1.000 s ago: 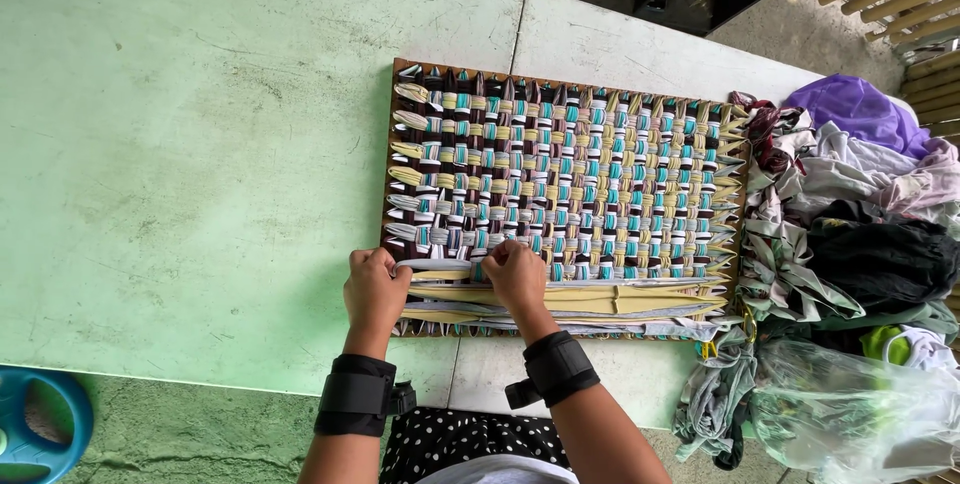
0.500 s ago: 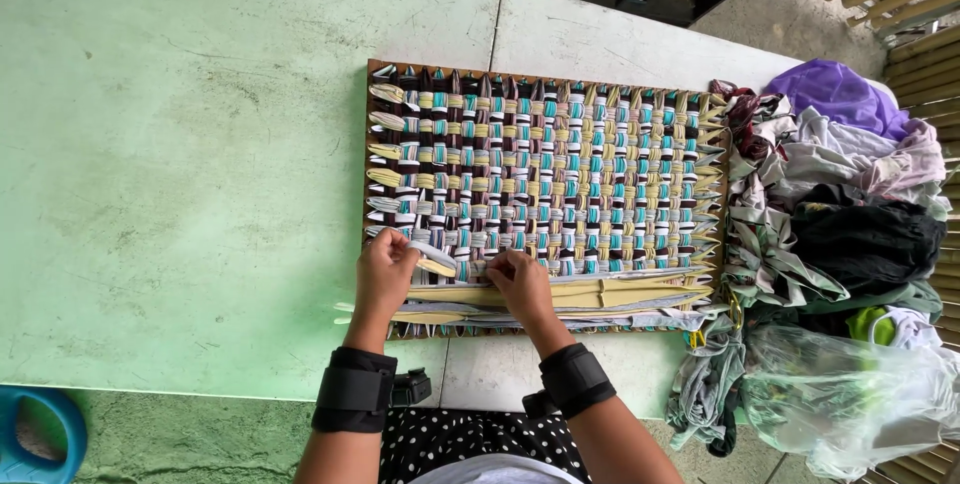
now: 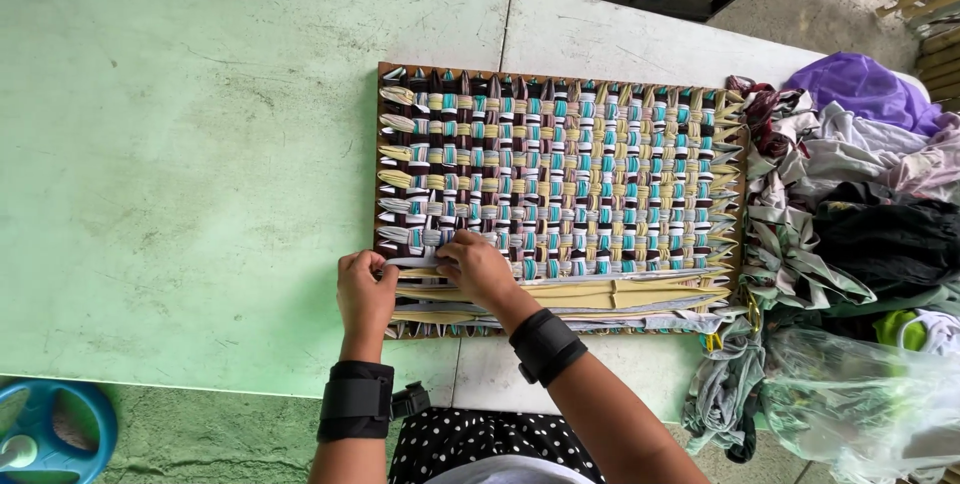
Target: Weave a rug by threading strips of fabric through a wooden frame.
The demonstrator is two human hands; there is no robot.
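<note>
A rectangular weaving frame point(image 3: 560, 199) lies flat on the pale green worktop point(image 3: 200, 144), right of the frame's centre, filled with woven strips of teal, cream, white and dark cloth. At its lower left edge the left hand point(image 3: 365, 292) pinches the end of a light grey cloth strip point(image 3: 412, 262), fingers closed on it. The right hand point(image 3: 478, 269) rests just beside, fingertips pressed together on the same strip where it meets the weave. Both wrists wear black bands. A heap of cloth scraps point(image 3: 860, 194) sits against the frame's right side, with a clear plastic bag point(image 3: 860, 394) below it.
</note>
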